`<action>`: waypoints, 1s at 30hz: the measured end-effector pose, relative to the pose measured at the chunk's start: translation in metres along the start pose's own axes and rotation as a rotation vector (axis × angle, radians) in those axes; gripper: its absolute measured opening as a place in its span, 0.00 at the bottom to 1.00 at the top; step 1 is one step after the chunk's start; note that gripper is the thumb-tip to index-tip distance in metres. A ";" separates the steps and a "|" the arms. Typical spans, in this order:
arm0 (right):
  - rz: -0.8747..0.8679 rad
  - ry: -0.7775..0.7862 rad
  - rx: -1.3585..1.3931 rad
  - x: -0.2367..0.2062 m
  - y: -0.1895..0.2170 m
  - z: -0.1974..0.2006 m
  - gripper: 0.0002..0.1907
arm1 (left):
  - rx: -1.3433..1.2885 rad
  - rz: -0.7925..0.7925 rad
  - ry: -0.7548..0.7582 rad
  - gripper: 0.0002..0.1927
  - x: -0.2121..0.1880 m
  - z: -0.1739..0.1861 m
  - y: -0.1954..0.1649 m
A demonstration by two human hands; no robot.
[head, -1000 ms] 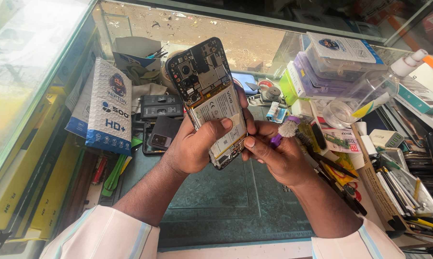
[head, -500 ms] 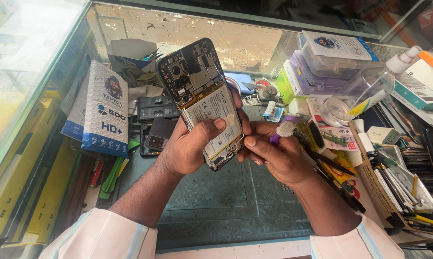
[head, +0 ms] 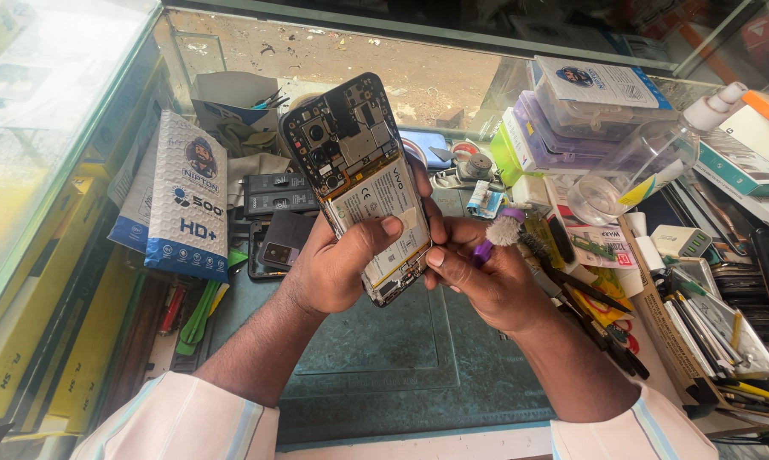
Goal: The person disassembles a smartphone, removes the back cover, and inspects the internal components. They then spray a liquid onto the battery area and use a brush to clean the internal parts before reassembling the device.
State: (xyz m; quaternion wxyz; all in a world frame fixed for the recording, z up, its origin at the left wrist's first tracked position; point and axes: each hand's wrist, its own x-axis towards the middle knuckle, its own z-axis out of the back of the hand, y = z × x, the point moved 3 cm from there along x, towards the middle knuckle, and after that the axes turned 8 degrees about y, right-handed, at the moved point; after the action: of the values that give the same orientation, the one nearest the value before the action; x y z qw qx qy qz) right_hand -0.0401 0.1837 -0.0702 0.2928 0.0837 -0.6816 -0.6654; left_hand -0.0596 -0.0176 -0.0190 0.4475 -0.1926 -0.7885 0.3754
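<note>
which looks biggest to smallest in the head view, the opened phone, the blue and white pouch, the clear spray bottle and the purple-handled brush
1. Opened phone, though held up nearer the camera, so its lead over the pouch is unsure.
2. Blue and white pouch.
3. Clear spray bottle.
4. Purple-handled brush, mostly hidden in the right hand.

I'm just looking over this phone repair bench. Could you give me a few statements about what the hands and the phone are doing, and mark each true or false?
1. The left hand holds the opened phone, its thumb on the battery. True.
2. The phone's back cover is on. False: battery and circuit board are exposed.
3. The right hand holds a small brush with a purple handle. True.
4. The phone lies flat on the green mat. False: it is held up above it.
5. The clear bottle is in the left hand. False: it lies among boxes on the right.
</note>
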 end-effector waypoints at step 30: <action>-0.068 -0.032 0.102 0.002 0.001 0.000 0.05 | 0.192 0.022 -0.023 0.25 0.001 0.004 0.008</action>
State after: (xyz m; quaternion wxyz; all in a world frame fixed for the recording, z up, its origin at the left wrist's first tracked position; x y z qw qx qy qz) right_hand -0.0416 0.1827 -0.0688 0.2546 0.1110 -0.7157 -0.6407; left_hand -0.0640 -0.0134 -0.0259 0.4506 -0.1529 -0.7519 0.4563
